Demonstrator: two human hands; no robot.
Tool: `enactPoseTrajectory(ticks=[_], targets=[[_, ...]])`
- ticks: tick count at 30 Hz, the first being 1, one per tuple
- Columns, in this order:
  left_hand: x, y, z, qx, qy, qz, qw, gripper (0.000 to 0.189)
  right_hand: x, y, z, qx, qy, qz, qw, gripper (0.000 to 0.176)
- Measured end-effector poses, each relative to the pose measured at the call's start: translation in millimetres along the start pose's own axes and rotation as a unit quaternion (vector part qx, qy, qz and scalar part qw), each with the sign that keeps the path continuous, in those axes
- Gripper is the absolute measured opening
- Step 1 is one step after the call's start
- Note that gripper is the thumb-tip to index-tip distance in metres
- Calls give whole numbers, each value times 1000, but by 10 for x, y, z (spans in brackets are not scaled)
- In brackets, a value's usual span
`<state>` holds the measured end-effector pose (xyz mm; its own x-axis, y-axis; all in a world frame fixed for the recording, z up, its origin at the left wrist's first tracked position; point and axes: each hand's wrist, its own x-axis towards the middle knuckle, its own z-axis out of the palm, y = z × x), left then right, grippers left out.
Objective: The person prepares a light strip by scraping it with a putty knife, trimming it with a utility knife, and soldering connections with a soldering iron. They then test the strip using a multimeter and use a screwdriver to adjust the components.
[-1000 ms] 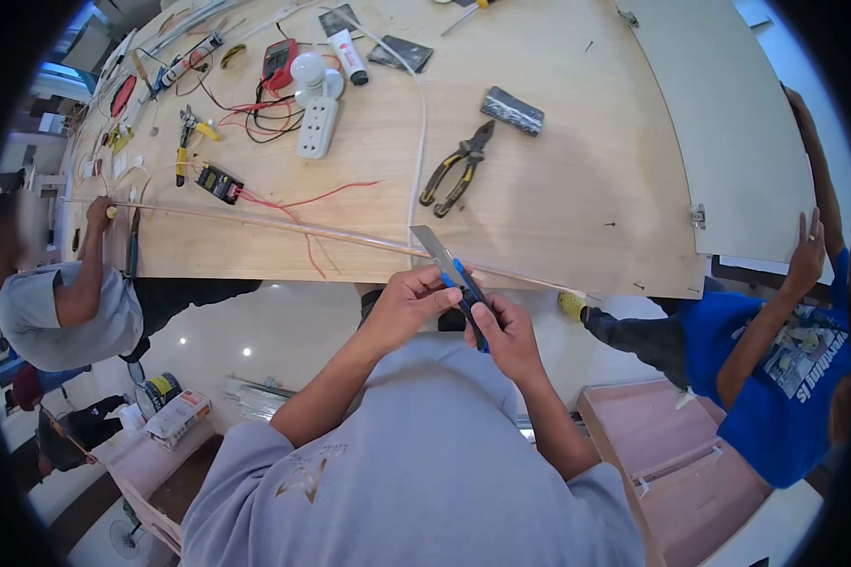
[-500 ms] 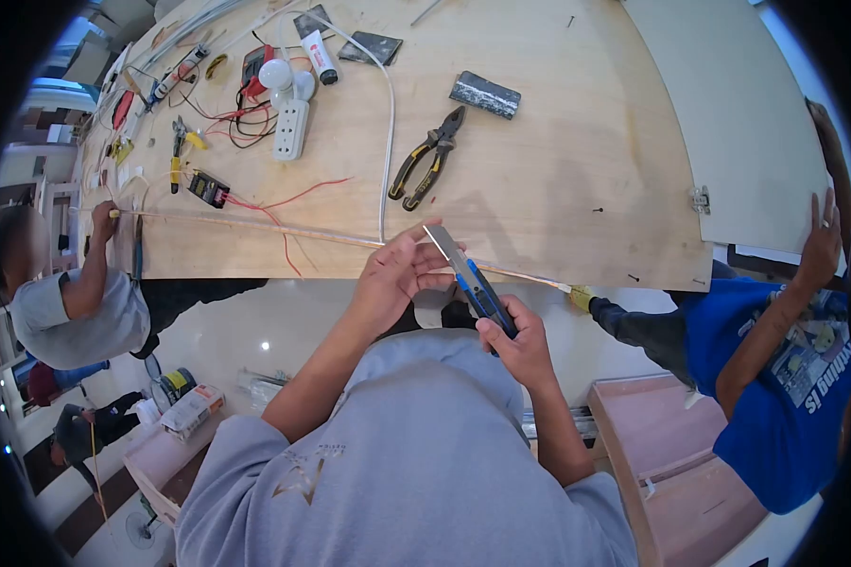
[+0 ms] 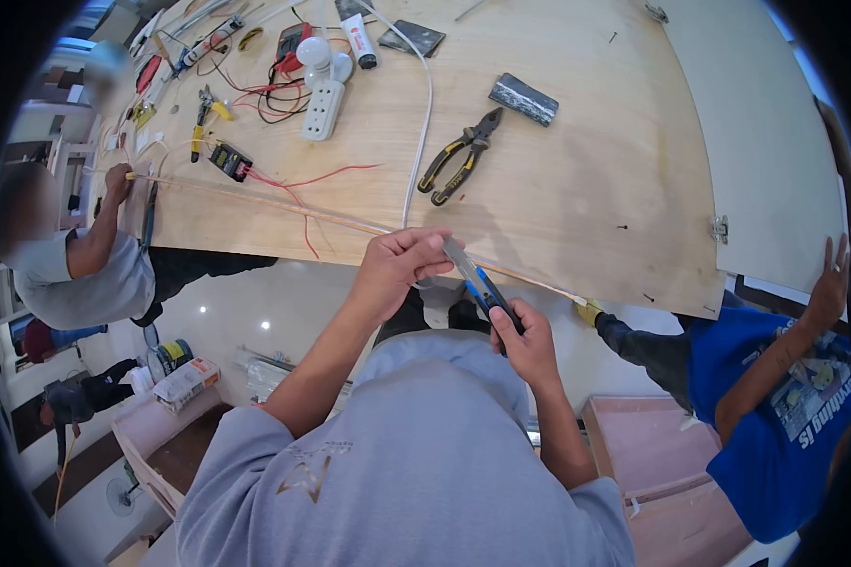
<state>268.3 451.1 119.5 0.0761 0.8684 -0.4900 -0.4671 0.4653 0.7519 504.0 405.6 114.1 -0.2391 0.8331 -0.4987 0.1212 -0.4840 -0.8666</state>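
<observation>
My right hand (image 3: 526,342) is wrapped round the black-and-blue handle of a utility knife (image 3: 484,291), its blade pointing up and left. At the blade's tip, my left hand (image 3: 402,269) has thumb and fingers pressed together; whether they grip the blade or something behind it is hidden. A long thin cable (image 3: 284,205) runs taut along the table's front edge, passing behind my left hand and the knife. A co-worker's hand (image 3: 119,181) holds its left end, and a yellow-gloved hand (image 3: 589,312) holds the right end.
On the wooden table (image 3: 577,180) lie combination pliers (image 3: 460,157), a dark curved piece (image 3: 524,99), a white power strip (image 3: 323,110), a white tube (image 3: 359,41), yellow-handled cutters (image 3: 199,123) and a small black module (image 3: 229,161). A hinged white panel (image 3: 756,123) covers the right side.
My left fingers have closed and come up against the knife's blade tip; before, they were spread apart beside it. The view has shifted, moving the table items rightward.
</observation>
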Motion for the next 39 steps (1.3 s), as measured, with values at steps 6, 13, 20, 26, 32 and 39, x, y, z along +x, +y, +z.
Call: enactPoseTrajectory(ticks=[6, 13, 20, 26, 32, 39], targets=[[-100, -30, 59, 109, 20, -6, 994, 20, 19, 239, -66, -137, 41, -33, 989, 42], [-394, 89, -287, 214, -68, -6, 975, 22, -13, 222, 19, -26, -72, -13, 997, 35], [-996, 242, -971, 186, -72, 4, 980, 50, 316, -63, 659, 13, -294, -103, 950, 35], [-845, -179, -1174, 50, 70, 106, 991, 42, 554, -574, 1823, -208, -315, -183, 908, 73], [-701, 423, -3190, 146, 429, 130, 882, 25, 868, -744, 2965, -453, -354, -273, 772, 72], [-372, 1903, -5728, 486, 476, 25, 733, 31, 1110, -700, 3486, -441, -352, -144, 813, 52]])
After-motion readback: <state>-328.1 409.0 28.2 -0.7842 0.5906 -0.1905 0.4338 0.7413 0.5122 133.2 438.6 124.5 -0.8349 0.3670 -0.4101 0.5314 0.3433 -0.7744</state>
